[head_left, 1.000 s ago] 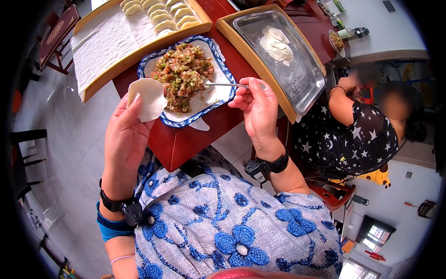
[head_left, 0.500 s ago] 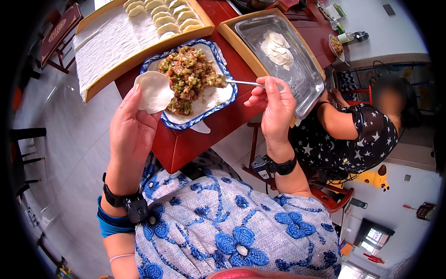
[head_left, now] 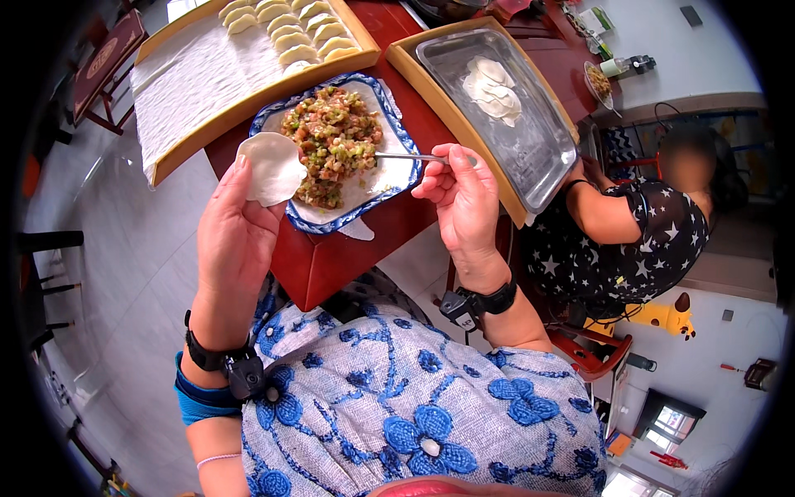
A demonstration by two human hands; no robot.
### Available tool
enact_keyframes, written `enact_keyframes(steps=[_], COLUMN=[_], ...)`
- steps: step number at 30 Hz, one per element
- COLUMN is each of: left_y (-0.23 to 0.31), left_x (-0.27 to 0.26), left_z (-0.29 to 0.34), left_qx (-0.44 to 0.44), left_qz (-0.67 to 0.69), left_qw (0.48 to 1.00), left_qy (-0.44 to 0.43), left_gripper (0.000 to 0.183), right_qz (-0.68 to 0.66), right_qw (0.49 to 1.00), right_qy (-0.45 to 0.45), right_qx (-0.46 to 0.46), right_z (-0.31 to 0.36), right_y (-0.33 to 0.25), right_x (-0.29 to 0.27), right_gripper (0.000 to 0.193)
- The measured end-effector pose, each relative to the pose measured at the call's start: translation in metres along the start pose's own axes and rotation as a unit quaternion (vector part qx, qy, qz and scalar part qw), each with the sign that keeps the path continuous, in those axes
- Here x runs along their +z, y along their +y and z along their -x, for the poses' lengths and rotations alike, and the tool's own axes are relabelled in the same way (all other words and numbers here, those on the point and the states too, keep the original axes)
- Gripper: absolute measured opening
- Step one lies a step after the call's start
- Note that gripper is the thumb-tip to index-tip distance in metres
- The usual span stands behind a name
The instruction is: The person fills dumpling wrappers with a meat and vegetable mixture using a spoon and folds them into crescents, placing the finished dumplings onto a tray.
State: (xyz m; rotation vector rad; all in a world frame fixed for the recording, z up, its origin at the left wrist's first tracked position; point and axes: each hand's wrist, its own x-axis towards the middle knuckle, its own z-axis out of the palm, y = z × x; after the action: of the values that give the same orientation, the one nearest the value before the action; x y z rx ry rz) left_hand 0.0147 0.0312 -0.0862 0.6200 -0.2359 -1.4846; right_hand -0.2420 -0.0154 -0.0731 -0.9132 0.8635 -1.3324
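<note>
pinching wrapper [head_left: 273, 170] by edge in left grip [head_left: 234, 236], likely to keep its face free; pinching spoon [head_left: 406, 156] by handle in right grip [head_left: 464, 196], likely for reach into filling [head_left: 330, 137] in dish [head_left: 415, 166] on bench [head_left: 308, 269].

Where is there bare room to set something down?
Bare: the cloth left of the dumplings; the metal tray nearside of the wrapper pile; the red table corner below the dish. Crowded: the dish, with filling in it, the left hand holding a wrapper at its left and the right hand holding a spoon at its right.
</note>
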Motion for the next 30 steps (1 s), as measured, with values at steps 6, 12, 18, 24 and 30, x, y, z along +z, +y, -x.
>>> enact_keyframes(steps=[6,12,18,24,30], left_y=[-0.006,-0.011,-0.016,-0.013,-0.009], left_x=[0.016,0.036,0.041,0.04,0.039], left_z=[-0.005,-0.008,-0.012,-0.009,-0.009], left_qx=[-0.022,-0.034,-0.047,-0.051,-0.063], left_qz=[0.008,0.044,0.091,0.097,0.102], left_qw=[1.0,0.998,0.995,0.994,0.992], left_qy=[0.012,0.002,-0.017,0.02,0.026], left_gripper=[0.037,0.038,0.042,0.042,0.042], right_qz=[-0.009,0.058,0.463,0.451,0.441], right_qw=[1.0,0.988,0.672,0.667,0.703], right_qy=[-0.002,-0.063,-0.241,-0.258,-0.268], right_qx=[-0.012,-0.131,-0.525,-0.534,-0.489], right_z=[-0.002,0.01,0.015,0.016,0.01], right_y=[-0.021,-0.031,0.0,0.004,-0.005], right_x=[0.014,0.053,0.053,0.049,0.048], right_gripper=[0.028,0.025,0.025,0.036,0.036])
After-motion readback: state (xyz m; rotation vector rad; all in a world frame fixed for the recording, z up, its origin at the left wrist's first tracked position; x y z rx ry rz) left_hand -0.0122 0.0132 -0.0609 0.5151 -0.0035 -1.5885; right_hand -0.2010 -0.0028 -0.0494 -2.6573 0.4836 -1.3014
